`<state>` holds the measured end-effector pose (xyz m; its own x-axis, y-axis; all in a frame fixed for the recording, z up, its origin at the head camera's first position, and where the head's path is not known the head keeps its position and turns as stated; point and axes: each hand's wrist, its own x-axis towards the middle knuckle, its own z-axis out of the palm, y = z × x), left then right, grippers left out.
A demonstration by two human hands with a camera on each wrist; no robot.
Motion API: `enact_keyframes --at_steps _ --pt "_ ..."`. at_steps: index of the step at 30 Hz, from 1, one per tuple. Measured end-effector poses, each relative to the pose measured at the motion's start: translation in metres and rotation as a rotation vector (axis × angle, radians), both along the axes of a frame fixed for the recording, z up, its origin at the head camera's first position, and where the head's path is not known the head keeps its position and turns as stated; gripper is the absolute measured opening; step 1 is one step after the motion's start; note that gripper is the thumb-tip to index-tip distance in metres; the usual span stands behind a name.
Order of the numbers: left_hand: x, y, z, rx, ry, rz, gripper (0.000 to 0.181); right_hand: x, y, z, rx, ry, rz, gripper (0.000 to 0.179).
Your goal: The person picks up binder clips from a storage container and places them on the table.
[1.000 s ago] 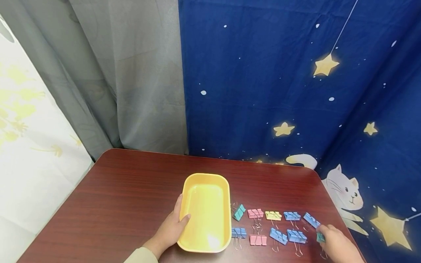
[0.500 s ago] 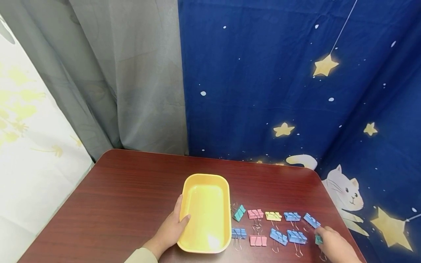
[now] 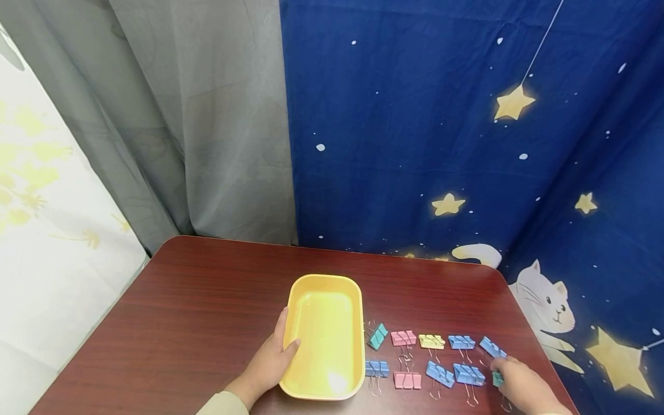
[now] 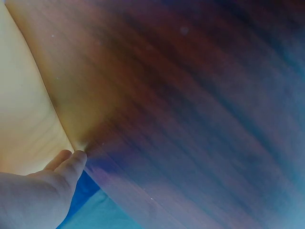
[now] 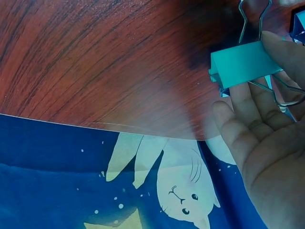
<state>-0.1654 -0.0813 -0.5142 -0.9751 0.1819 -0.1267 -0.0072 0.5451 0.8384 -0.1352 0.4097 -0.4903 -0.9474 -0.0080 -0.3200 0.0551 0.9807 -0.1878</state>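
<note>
A deep yellow plastic tray (image 3: 325, 346) stands on the table. My left hand (image 3: 267, 360) grips its left wall, thumb over the rim and fingers along the outside; the left wrist view shows fingertips at the tray's edge. At the right end of the clips, my right hand (image 3: 526, 385) holds a teal binder clip (image 5: 245, 64) between thumb and fingers, its wire handles sticking out. Just beyond that hand lies a blue binder clip (image 3: 491, 347). Another blue clip (image 3: 469, 374) lies to its left.
Between tray and right hand, binder clips form two rough rows. They include a teal clip (image 3: 378, 336), pink clips (image 3: 403, 338), a yellow clip (image 3: 432, 342) and several blue ones. The dark red wooden table (image 3: 218, 311) ends at a blue starry curtain (image 3: 394, 144) and a grey curtain (image 3: 233, 127).
My right hand has shifted slightly left with the teal clip in its fingers. The left hand and the tray have stayed in place.
</note>
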Motion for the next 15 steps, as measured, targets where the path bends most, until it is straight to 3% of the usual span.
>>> enact_keyframes --at_steps 15 --pt "0.0007 0.0003 0.0004 0.013 -0.007 -0.001 0.076 -0.0043 -0.0021 -0.0090 -0.023 -0.031 -0.011 0.019"
